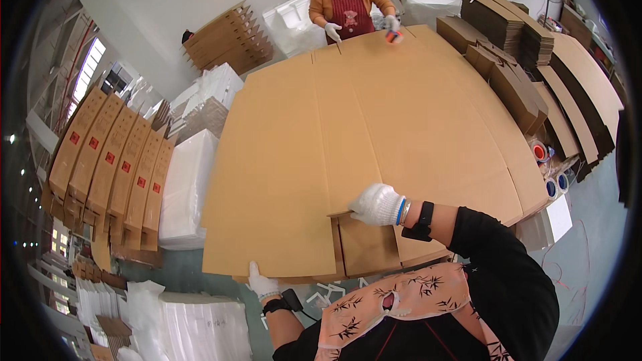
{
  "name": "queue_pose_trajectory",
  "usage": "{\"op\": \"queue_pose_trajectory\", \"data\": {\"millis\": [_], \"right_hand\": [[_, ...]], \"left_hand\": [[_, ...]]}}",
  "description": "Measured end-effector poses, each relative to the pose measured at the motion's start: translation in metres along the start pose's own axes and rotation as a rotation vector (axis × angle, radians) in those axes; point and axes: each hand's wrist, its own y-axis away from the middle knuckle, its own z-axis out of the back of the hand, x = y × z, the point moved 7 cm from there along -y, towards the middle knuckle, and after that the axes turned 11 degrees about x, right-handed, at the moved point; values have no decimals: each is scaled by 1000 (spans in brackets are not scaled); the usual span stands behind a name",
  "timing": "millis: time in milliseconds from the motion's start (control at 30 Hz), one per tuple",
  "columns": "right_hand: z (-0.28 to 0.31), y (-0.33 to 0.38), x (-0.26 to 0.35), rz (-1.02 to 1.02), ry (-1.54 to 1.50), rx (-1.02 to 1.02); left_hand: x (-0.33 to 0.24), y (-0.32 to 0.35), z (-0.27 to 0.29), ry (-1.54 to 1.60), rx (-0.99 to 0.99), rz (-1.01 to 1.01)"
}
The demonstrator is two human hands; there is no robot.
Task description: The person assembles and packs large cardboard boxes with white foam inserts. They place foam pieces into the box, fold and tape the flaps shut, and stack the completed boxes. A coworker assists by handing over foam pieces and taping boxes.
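So the big flat cardboard sheet (374, 140) lies spread across the tabletop, covering it almost edge to edge, plain brown with long crease lines and slots cut at the near and far ends. Right hand (378, 204), in a white knit glove, presses flat on a near flap of that sheet, fingers together and curled over the flap edge. Left hand (261, 282), gloved too, grips the sheet's near edge from below, fingers clamped on it I think, though they're mostly hidden. At the sheet's far end, another person's gloved hands (333, 31) rest on it, one holding something small and orange. Right of the sheet: stacks of folded brown cartons (508, 60) and tape rolls (540, 152). Left of it: white foam slabs (187, 187) and upright cartons (110, 160) with small red square labels.
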Motion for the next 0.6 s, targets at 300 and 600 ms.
{"op": "queue_pose_trajectory", "data": {"millis": [300, 600], "right_hand": [[-17, 24, -30, 16, -181, -108], [-35, 67, -108, -212, -357, -126]], "left_hand": [[-84, 31, -85, -272, -22, -246], [-138, 100, -207, -708, 146, -620]]}}
